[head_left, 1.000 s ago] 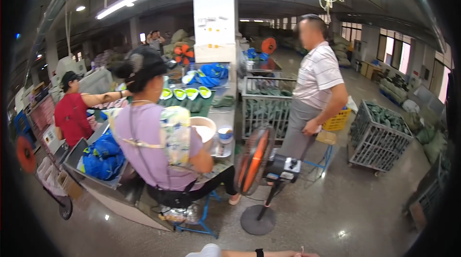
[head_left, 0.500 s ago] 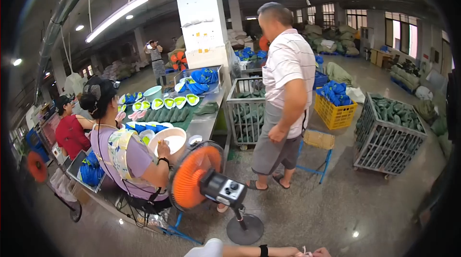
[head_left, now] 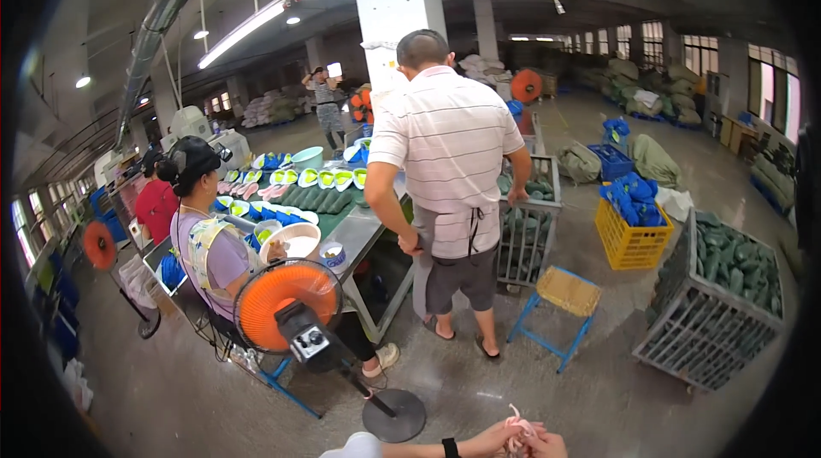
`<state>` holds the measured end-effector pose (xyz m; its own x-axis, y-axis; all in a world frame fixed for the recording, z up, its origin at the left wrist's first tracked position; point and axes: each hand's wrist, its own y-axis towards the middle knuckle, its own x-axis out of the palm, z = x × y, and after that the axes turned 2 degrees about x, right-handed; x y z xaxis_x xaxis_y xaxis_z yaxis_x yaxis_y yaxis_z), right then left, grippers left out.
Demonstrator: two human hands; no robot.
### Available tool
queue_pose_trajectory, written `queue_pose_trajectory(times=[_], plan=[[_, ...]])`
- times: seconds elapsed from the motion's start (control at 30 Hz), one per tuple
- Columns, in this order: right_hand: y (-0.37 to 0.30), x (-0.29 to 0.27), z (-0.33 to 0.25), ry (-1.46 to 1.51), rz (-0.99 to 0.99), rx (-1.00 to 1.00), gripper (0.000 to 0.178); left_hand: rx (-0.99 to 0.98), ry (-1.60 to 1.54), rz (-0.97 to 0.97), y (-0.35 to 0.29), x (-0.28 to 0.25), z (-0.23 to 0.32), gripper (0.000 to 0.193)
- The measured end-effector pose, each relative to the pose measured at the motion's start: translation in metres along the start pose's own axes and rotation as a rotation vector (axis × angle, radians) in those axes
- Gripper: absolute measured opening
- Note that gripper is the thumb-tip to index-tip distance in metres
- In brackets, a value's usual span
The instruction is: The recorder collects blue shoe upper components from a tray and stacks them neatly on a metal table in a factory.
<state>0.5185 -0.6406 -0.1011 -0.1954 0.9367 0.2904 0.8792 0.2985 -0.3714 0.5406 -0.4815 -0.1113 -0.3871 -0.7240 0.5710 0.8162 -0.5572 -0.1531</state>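
Note:
At the bottom edge, my left hand [head_left: 491,440] reaches in from the left, with a black band on its wrist. Its fingers are closed on a pale pink cord-like strip [head_left: 515,422], one end of which sticks up. My right hand [head_left: 549,446] meets it from the other side, fingers bent around the same strip. Both hands are close together, low in the picture, and the lower part of the strip is hidden by fingers and the picture's edge.
An orange floor fan [head_left: 286,308] stands ahead, left of a blue-legged stool [head_left: 564,291]. A person in a striped shirt [head_left: 453,150] stands by a worktable [head_left: 359,236] with shoe parts. A seated person [head_left: 209,236] works there. Right are a yellow crate [head_left: 633,244] and a grey cart [head_left: 710,330].
My view has swung, and both hands with the pink strip show higher and more fully. The person in the striped shirt has turned their back and stands nearer the worktable.

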Motion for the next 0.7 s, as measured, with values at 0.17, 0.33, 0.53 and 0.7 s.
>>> queue_pose_trajectory(times=[0.17, 0.33, 0.53, 0.7], plan=[[0.078, -0.074, -0.035, -0.016, -0.317, 0.162, 0.012, 0.123, -0.262, 0.341, 0.111, -0.002, -0.004, 0.026], [0.124, -0.161, -0.108, -0.258, -0.225, 0.207, 0.02, 0.072, -0.419, 0.391, 0.246, 0.017, 0.003, 0.025], [0.169, -0.235, -0.192, -0.326, -0.155, -0.034, 0.017, 0.13, 0.007, 0.024, 0.365, 0.04, 0.048, 0.018], [0.208, -0.311, -0.231, -0.455, -0.169, -0.193, 0.018, 0.199, 0.122, 0.229, 0.443, 0.049, 0.046, 0.009]])
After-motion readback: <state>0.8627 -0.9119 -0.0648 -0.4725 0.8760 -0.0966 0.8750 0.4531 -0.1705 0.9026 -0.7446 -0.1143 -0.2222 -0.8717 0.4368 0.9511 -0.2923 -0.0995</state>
